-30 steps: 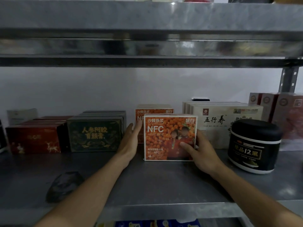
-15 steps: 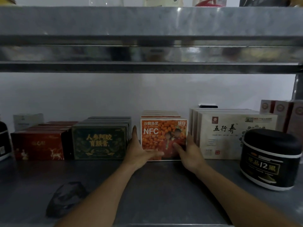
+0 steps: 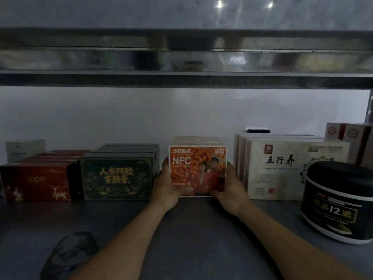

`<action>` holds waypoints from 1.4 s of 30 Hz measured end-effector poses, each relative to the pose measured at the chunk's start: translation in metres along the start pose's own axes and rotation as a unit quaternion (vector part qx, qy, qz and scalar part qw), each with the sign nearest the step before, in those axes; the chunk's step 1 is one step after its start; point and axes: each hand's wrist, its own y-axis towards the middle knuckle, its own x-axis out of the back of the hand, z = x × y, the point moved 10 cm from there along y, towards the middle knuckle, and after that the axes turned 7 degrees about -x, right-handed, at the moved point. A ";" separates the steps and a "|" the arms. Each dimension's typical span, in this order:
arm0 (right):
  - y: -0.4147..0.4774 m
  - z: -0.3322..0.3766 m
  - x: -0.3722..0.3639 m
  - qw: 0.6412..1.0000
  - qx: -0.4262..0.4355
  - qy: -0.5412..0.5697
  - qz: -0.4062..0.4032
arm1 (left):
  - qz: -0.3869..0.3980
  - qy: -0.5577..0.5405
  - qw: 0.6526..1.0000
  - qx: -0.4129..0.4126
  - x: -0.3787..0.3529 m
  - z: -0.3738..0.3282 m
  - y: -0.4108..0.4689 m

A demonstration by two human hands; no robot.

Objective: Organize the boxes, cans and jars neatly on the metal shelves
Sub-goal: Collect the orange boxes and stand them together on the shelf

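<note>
An orange NFC box [image 3: 196, 168] stands upright at the middle of the metal shelf [image 3: 191, 235], at the front of a row of like boxes. My left hand [image 3: 164, 187] grips its left side, thumb across the lower front. My right hand [image 3: 231, 188] grips its right side, thumb at the bottom front corner. To its left stand dark green boxes [image 3: 117, 177] and red boxes [image 3: 36, 181]. White boxes [image 3: 296, 172] stand to its right. A black jar [image 3: 339, 201] with a white base sits at the front right.
A dark crumpled lump [image 3: 68, 253] lies on the shelf at the front left. Reddish tall boxes [image 3: 351, 142] stand at the far right, and a pale packet [image 3: 24, 149] at the back left. The upper shelf's edge [image 3: 185, 63] hangs low overhead.
The orange box has been pushed back from the shelf's front into line with its row. Both hands have shifted from its front face to its two sides.
</note>
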 end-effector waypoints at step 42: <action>-0.004 -0.001 0.011 0.993 -0.021 -0.104 -0.042 | 0.019 0.180 0.982 0.059 0.001 0.004 0.004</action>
